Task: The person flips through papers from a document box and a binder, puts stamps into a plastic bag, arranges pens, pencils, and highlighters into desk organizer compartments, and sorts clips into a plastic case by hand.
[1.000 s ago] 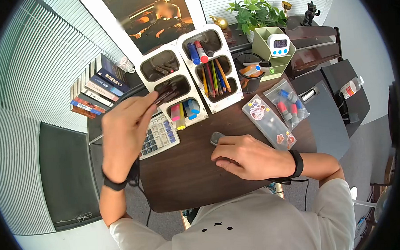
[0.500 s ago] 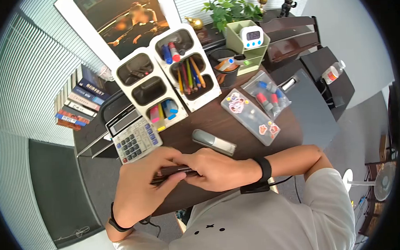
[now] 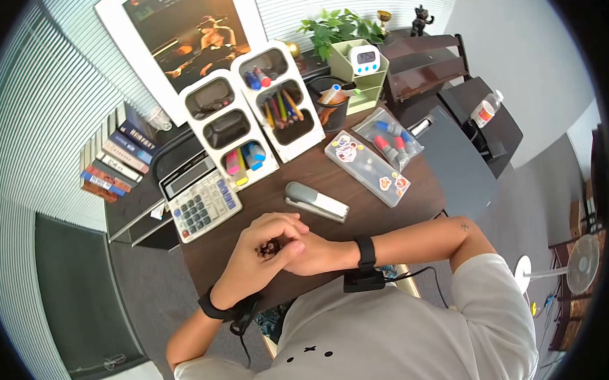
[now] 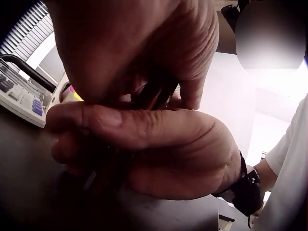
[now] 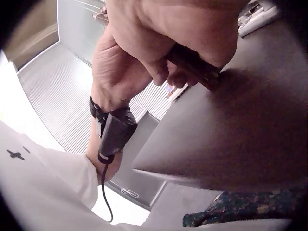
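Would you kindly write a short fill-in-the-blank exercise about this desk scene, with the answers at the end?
The left hand and right hand grip dark sticks near the grey-and-white ____.
The calculator lies on the person's ____ side.
The translucent case is decorated with ____.
Answers: stapler; left; stickers.

No text can be read for certain: print on the far poster, the left book spines, the far timer and right bottle's label is too small or blurred.
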Motion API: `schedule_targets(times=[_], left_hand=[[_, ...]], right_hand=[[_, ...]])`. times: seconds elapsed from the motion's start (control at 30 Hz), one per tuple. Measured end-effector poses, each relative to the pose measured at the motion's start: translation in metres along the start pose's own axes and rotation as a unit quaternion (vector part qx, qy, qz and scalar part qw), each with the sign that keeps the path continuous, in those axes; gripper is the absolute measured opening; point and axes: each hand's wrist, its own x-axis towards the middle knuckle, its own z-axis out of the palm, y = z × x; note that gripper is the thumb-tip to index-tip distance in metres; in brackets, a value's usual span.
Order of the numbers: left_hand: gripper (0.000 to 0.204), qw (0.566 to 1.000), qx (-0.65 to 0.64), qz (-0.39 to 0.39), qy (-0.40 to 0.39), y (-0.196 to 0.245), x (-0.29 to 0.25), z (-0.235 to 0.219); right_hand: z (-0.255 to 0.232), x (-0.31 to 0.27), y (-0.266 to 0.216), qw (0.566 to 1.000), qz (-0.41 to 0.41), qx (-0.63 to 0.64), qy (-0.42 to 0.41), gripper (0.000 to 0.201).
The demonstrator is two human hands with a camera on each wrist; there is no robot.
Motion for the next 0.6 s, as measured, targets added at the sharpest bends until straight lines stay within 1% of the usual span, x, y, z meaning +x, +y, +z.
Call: schedule_targets(times=[0.07,0.1,0.13,0.17,0.2,0.23,0.27,0.3,0.33,0.37,0.4,0.43,0.47,0.53,0.57,0.6], left_hand=[[0.01,0.999,0.016,0.036,0.016,-0.002,-0.003,-0.001],[0.02,0.999,0.027,0.025,0.008,0.001,-0.006,-0.003],[0.02,0.999,0.029,0.028,0.024,0.003,-0.008,-0.005],[0.026,0.999,-0.028,-0.005,0.043,0.006,-0.011,-0.006],[0.032,0.994,-0.087,-0.036,0.063,0.007,-0.012,-0.007],[0.036,0.994,-0.063,-0.034,0.078,0.001,-0.014,-0.012],[0.036,0.993,-0.064,-0.027,0.096,-0.003,-0.014,-0.015],[0.032,0.992,-0.063,-0.05,0.094,-0.002,-0.014,-0.021],[0.029,0.991,-0.062,-0.074,0.09,-0.001,-0.014,-0.026],[0.029,0.99,-0.063,-0.072,0.103,0.004,-0.012,-0.029],[0.025,0.993,0.031,-0.096,0.059,0.009,-0.008,-0.031],[0.022,0.985,0.125,-0.121,0.012,0.012,-0.006,-0.03],[0.022,0.985,0.124,-0.12,0.021,0.01,-0.005,-0.026],[0.021,0.99,0.132,0.028,0.031,0.003,-0.002,-0.018],[0.021,0.991,0.136,-0.007,0.002,0.004,-0.001,-0.02],[0.021,0.991,0.136,-0.009,0.006,-0.001,-0.003,-0.021]], right_hand=[[-0.001,0.002,-0.007,1.0,-0.01,-0.001,-0.013,0.036],[-0.006,0.0,-0.014,0.999,0.035,-0.019,-0.027,0.037],[-0.012,-0.003,-0.025,0.995,0.079,-0.04,-0.043,0.038],[-0.014,-0.009,-0.032,0.991,-0.004,-0.135,0.0,0.038],[-0.021,-0.013,-0.041,0.99,-0.009,-0.142,-0.018,0.038],[-0.027,-0.016,-0.054,0.987,0.0,-0.159,-0.006,0.038],[-0.032,-0.018,-0.06,0.984,0.009,-0.176,0.007,0.038],[-0.036,-0.018,-0.054,0.983,-0.057,-0.174,0.028,0.037],[-0.042,-0.016,-0.058,0.982,-0.06,-0.177,0.013,0.037],[-0.05,-0.013,-0.068,0.984,-0.06,-0.157,0.053,0.035],[-0.055,-0.008,-0.08,0.984,-0.06,-0.137,0.094,0.033],[-0.056,-0.001,-0.097,0.98,-0.065,-0.153,0.114,0.03],[-0.06,0.005,-0.099,0.98,-0.067,-0.155,0.105,0.03],[-0.07,0.012,-0.098,0.96,-0.135,-0.246,-0.009,0.032],[-0.072,0.011,-0.094,0.954,-0.122,-0.274,-0.027,0.034],[-0.071,0.01,-0.089,0.954,-0.123,-0.273,-0.031,0.034]])
